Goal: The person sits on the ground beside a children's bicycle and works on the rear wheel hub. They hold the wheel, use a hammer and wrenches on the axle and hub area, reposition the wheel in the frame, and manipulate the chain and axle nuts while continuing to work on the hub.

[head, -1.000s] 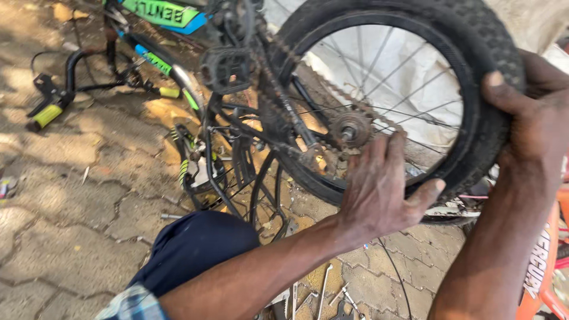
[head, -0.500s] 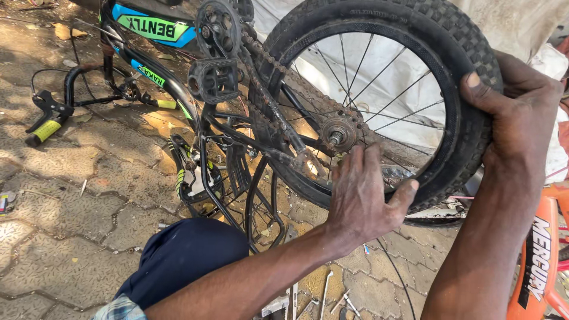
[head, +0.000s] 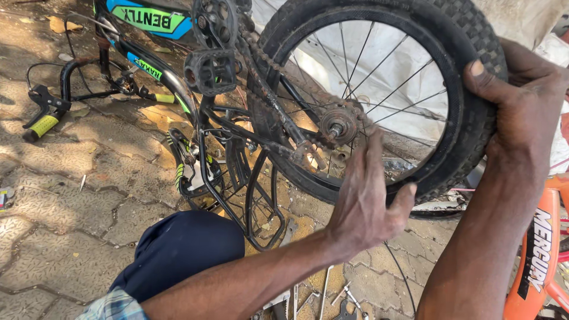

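Observation:
A small bicycle lies upside down, its black knobby rear wheel (head: pixel 409 35) raised before me. My right hand (head: pixel 521 101) grips the tyre at its right side, thumb over the tread. My left hand (head: pixel 367 195) reaches up under the hub, fingertips touching the rusty chain and sprocket (head: pixel 339 124). The chain (head: pixel 267 65) runs from the sprocket up to the crank and a black pedal (head: pixel 210 72). The blue and green frame (head: pixel 151 21) stretches to the upper left.
Handlebar with a yellow-green grip (head: pixel 41 124) rests on the paved ground at left. A black rear rack (head: pixel 249 189) hangs below the frame. My dark-trousered knee (head: pixel 178 249) is at bottom centre. Metal tools (head: pixel 323 293) lie on the pavers; an orange bike frame (head: pixel 536 255) stands at right.
My left hand has moved up from below the wheel until its fingers touch the chain at the sprocket. The right hand keeps its grip on the tyre.

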